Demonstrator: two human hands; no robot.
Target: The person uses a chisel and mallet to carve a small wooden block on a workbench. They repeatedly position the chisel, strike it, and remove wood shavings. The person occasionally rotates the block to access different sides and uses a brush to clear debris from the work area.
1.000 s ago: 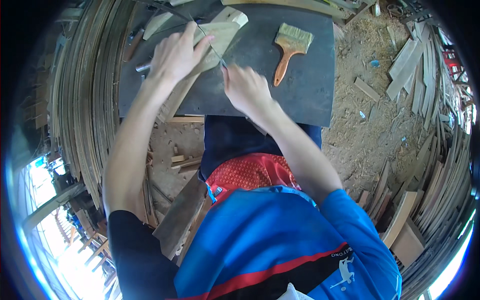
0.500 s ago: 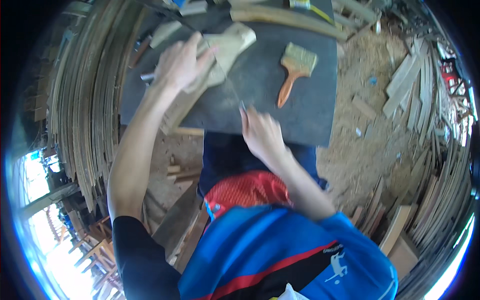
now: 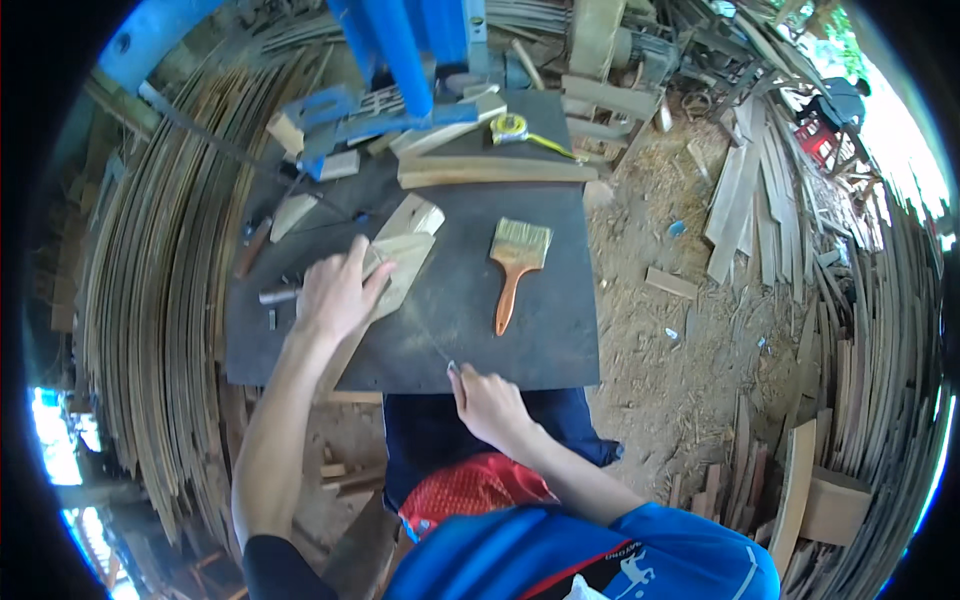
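My left hand [image 3: 335,292] grips a pale shaped piece of wood [image 3: 408,283] on the dark tabletop, its thumb and forefinger over the wood's edge. Near the table's front edge, my right hand [image 3: 490,405] is closed round the end of a slim, straight tool [image 3: 437,347]. That tool slants up toward the wood and my left fingers; it is too thin and blurred to name. A longer wooden strip [image 3: 345,357] runs from under my left hand to the front edge. To the right lies a flat paintbrush [image 3: 515,268] with an orange handle, touched by neither hand.
Across the back of the table [image 3: 560,345] lie a long wooden piece [image 3: 490,172], a yellow tape measure [image 3: 510,128] and offcuts beside a blue metal frame [image 3: 400,70]. A metal cylinder [image 3: 280,294] sits left of my left hand. Stacked planks [image 3: 160,290] flank the table.
The view has tilted up, so the table sits lower and its back shows. Both hands keep their holds; the right hand looks slightly nearer the left.
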